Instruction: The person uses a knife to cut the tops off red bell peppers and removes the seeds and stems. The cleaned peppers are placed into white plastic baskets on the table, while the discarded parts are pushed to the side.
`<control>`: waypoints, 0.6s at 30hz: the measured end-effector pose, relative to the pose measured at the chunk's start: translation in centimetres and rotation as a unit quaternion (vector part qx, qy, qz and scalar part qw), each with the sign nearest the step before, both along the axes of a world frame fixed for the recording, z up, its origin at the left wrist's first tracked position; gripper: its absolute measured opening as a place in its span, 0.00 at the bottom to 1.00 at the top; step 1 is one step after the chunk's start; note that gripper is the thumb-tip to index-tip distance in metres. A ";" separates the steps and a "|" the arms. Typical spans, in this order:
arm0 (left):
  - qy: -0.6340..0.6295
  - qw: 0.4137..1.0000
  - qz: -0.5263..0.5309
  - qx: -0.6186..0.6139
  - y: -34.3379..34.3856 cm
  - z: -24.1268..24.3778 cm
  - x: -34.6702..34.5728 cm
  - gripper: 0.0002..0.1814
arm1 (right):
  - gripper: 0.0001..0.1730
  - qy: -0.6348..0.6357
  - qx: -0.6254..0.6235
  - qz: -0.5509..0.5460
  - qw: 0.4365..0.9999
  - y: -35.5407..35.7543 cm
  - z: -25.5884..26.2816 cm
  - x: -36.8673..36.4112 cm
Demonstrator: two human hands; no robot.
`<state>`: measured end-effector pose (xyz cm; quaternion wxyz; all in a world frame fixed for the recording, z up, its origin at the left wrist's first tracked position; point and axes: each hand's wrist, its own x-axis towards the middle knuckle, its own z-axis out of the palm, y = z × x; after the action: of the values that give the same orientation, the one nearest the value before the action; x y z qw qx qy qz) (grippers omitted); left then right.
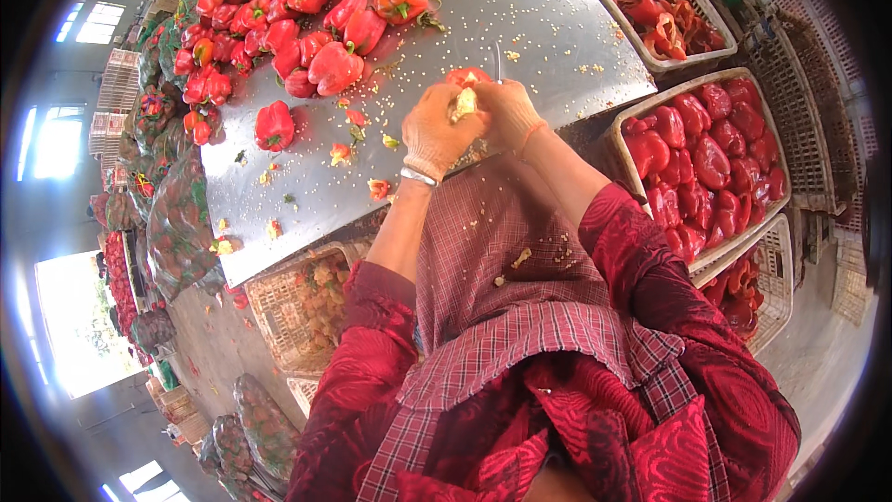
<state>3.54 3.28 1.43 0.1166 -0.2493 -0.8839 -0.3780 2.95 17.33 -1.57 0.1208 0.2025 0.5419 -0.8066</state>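
Both hands wear knit work gloves and meet over the near edge of the metal table (334, 188). My left hand (439, 127) grips a red bell pepper (467, 76), mostly hidden behind the fingers. A pale seedy pepper core (465, 103) shows between the two hands. In my right hand (514, 112) is a thin metal blade (497, 60), pointing up and away from me; its handle is hidden by the glove. The right fingers also press close to the pepper and core. Loose seeds and torn core pieces (340, 153) litter the tabletop.
A heap of whole red peppers (300, 21) covers the far left, with one pepper (274, 126) apart. On the right are crates of opened peppers (648, 0) and glossy peppers (704, 154). A crate with cores (300, 307) sits below the left table edge. Filled mesh sacks (181, 223) stand beyond.
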 end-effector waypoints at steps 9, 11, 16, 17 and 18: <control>0.074 0.993 -0.071 0.063 -2.4 1.2 -0.8 0.19 | 0.10 0.025 -0.129 -0.178 0.975 0.0 5.9 1.5; -0.016 0.971 0.006 0.238 -2.0 -0.8 -0.6 0.23 | 0.20 0.054 -0.070 -0.190 0.978 -0.4 5.9 1.2; -0.340 0.804 0.106 0.476 0.2 -0.1 1.8 0.29 | 0.24 0.108 -0.067 -0.227 0.966 -2.4 3.0 1.2; -0.359 0.792 0.124 0.477 0.5 -0.2 1.5 0.29 | 0.24 0.116 -0.086 -0.235 0.961 -2.7 2.5 1.3; -0.381 0.779 0.144 0.478 0.8 -0.3 1.5 0.29 | 0.23 0.103 -0.100 -0.233 0.962 -2.7 3.6 2.3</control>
<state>4.99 4.03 1.14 -0.0719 0.1331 -0.5881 -0.7945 5.22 14.58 2.00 -0.1074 0.2256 0.4058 -0.8791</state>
